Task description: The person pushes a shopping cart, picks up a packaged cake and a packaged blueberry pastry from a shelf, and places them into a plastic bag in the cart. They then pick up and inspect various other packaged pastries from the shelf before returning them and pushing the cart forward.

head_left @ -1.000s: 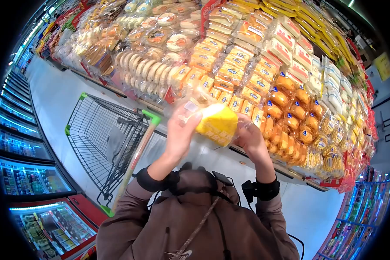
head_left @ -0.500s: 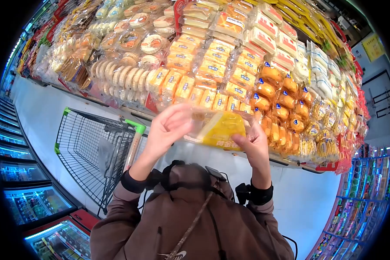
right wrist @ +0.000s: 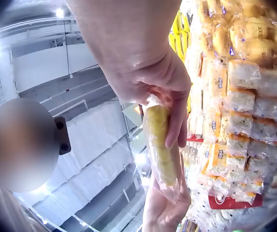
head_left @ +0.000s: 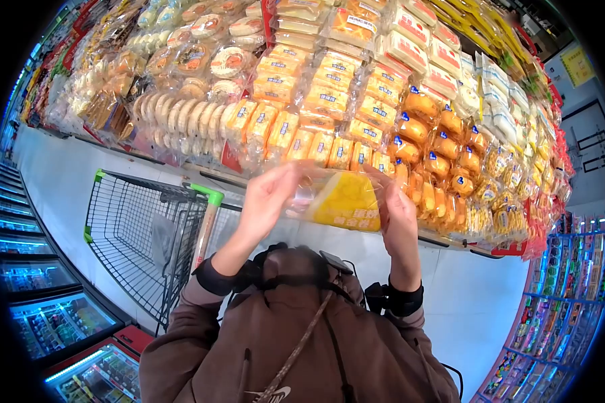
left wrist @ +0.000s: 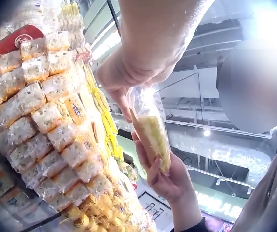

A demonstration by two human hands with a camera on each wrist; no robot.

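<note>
Both hands hold a bread packet (head_left: 346, 201), a clear plastic bag with a yellow printed front, in front of the chest. In the head view the left hand (head_left: 272, 197) pinches its clear left end. The right hand (head_left: 399, 211) grips the other end, with the thumb at the near side. Seen edge-on in the left wrist view, the packet (left wrist: 150, 137) has pale yellow contents, with the right hand (left wrist: 171, 178) wrapped about its lower end. In the right wrist view, the right hand's fingers (right wrist: 177, 123) lie along the packet's (right wrist: 159, 140) side.
A wide display of wrapped breads (head_left: 333, 84) and cakes slopes up just beyond the hands. To the left stands a shopping cart (head_left: 141, 232) with a green-ended handle. Lit coolers (head_left: 57, 322) line the far left, and stocked shelves (head_left: 561, 302) stand at the right.
The packet has turned from a tilted pose to nearly level, its printed front facing the head camera. The left hand has shifted to its left end, and the head view has swung slightly.
</note>
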